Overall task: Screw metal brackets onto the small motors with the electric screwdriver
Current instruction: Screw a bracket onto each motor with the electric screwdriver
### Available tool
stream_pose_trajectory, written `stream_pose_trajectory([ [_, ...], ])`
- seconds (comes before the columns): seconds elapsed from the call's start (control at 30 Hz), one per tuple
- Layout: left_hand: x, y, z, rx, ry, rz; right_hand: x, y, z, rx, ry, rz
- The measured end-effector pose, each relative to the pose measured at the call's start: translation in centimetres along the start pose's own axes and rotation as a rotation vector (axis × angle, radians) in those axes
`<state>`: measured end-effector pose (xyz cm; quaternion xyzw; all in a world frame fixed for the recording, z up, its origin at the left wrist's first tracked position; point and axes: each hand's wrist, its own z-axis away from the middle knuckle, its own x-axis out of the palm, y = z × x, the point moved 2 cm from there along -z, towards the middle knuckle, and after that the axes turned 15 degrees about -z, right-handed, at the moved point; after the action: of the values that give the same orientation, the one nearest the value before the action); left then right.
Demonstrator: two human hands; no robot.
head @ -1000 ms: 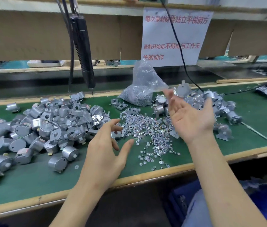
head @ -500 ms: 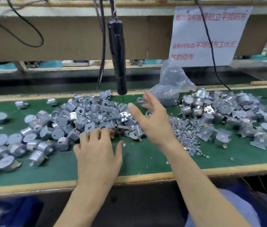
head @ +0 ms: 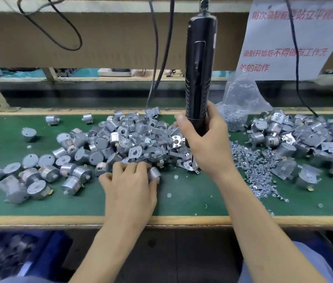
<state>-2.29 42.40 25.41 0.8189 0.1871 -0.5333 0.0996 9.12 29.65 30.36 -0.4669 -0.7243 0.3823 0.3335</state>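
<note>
A black electric screwdriver (head: 199, 64) hangs upright from above, and my right hand (head: 204, 139) is wrapped around its lower end. My left hand (head: 130, 184) lies palm down at the near edge of a big heap of small silver motors (head: 92, 148), with its thumb and fingers closed on one small motor (head: 155, 173). Loose metal brackets (head: 177, 140) are mixed into the heap's right side, just left of my right hand. A spill of small screws (head: 257, 170) spreads to the right of my right wrist. The screwdriver's tip is hidden behind my right hand.
The green bench mat (head: 182, 199) ends in a wooden front edge. A second heap of motors with brackets (head: 304, 137) lies at the right. A clear plastic bag of screws (head: 239, 103) stands behind it. A paper notice (head: 290, 37) and cables hang above. A blue bin (head: 18, 256) sits below the bench.
My right hand has risen from the bracket pile and closed around the hanging screwdriver. My left hand has closed on a motor at the heap's edge. The view has shifted left and closer.
</note>
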Motion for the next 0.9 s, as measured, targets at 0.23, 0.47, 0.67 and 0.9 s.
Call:
stream_pose_trajectory([
  [0.23, -0.2, 3.2, 0.8, 0.136, -0.015, 0.547, -2.6, -2.5, -0.2, 0.063, -0.027, -0.153],
  [0.47, 1.2, 6.4, 0.7, 0.127, -0.054, 0.654, -5.8, -1.2, 0.0, 0.244, -0.018, -0.342],
  [0.67, 2.6, 7.1, 1.1, 0.117, 0.004, 0.405, -7.0, 0.0, 0.6, 0.267, -0.062, -0.368],
  [0.9, 3.1, 6.8, 1.2, 0.143, -0.025, 0.374, -6.8, 0.6, 1.0, 0.308, -0.099, -0.412],
])
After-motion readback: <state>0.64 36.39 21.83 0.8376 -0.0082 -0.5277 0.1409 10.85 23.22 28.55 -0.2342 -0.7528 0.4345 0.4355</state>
